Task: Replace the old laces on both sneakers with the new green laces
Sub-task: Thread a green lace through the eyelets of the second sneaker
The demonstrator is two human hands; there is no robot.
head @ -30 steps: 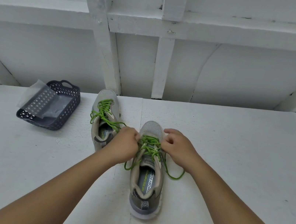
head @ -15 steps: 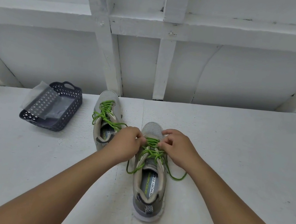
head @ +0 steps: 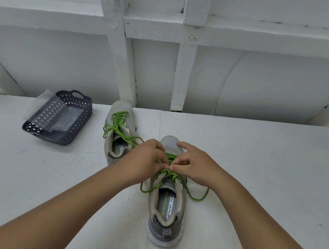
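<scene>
left hand (head: 145,160): bare, no ring or watch seen | right hand (head: 198,165): bare, short nails | forearms: both uncovered, no sleeve reached the wrists | gloves: none worn

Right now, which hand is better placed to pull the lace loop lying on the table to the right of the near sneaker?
Right. The right hand sits directly above that green lace loop beside the near sneaker; the left hand would have to cross over.
</scene>
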